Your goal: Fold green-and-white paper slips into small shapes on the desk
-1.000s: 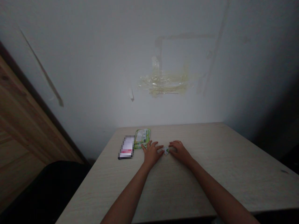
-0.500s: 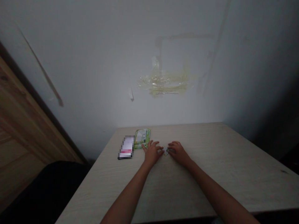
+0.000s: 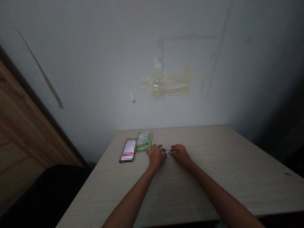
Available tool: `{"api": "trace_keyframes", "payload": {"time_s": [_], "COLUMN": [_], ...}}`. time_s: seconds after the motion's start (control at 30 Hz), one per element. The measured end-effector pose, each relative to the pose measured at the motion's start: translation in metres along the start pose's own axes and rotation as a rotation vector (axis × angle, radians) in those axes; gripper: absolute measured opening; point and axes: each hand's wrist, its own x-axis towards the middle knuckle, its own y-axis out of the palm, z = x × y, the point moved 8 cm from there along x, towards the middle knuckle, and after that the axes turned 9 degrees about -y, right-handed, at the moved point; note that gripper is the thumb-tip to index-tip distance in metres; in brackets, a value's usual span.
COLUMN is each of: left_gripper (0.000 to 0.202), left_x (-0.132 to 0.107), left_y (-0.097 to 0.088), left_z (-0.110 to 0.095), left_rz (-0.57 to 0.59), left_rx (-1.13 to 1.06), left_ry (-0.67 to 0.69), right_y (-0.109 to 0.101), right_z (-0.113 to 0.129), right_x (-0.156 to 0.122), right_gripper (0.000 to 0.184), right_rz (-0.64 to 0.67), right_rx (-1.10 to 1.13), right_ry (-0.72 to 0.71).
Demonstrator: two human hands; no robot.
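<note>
Between my two hands a small folded piece of white-and-green printed paper [image 3: 168,154] rests low over the table; its exact kind is too small to make out. At its left edge, the fingertips of my left hand [image 3: 157,157] grip it, with the thumb stretched out to the left. My right hand [image 3: 181,155] has its fingers curled and pinched on the paper's right edge. Just beyond my left thumb lies a stack of green-and-white printed packets [image 3: 144,141], partly covered by that hand.
A phone [image 3: 128,150] with a blurred screen lies left of the packets. The pale wooden table [image 3: 213,177] meets a white wall [image 3: 95,79] bearing old tape [image 3: 168,87]. On the left are a wooden panel [image 3: 21,120] and a dark rounded shape [image 3: 52,193].
My left hand has shifted very slightly to the right at the paper. My right hand stays nearly still, and the view has tilted a little.
</note>
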Motion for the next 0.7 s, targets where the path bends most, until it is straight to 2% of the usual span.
{"api": "trace_keyframes", "payload": {"time_s": [0.3,0.7], "left_gripper": [0.019,0.024], "left_x": [0.002,0.002], "left_y": [-0.002,-0.012], "left_z": [0.006,0.007], "left_rz": [-0.038,-0.098], "left_rx": [-0.066,-0.131], "left_ry": [-0.007,-0.022], "right_y": [-0.005,-0.016], "right_z": [0.009,0.008], "right_x": [-0.001,-0.002], "right_gripper": [0.019,0.017], "right_rz": [-0.036,-0.128], "right_rx": [0.025,0.092], "right_ry": [-0.024,0.054]}}
